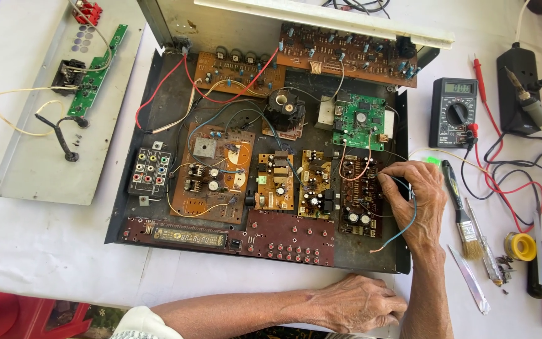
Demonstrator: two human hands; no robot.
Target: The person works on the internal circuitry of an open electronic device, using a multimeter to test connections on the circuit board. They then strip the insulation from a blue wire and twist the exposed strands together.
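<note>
Right hand [412, 201] pinching blue wire [403, 231] over dark board [359, 196], right side of open chassis [158, 81]; left hand [359, 302] loosely curled, empty, resting on desk [45, 251] near chassis front edge; brush [462, 210] right

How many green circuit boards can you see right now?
2: a narrow green board on the grey panel at left, and a squarish green board in the chassis's upper right. Others may hide under wiring.

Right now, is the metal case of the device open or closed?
Open. The case has no cover, and its circuit boards lie exposed beside the right hand.
</note>
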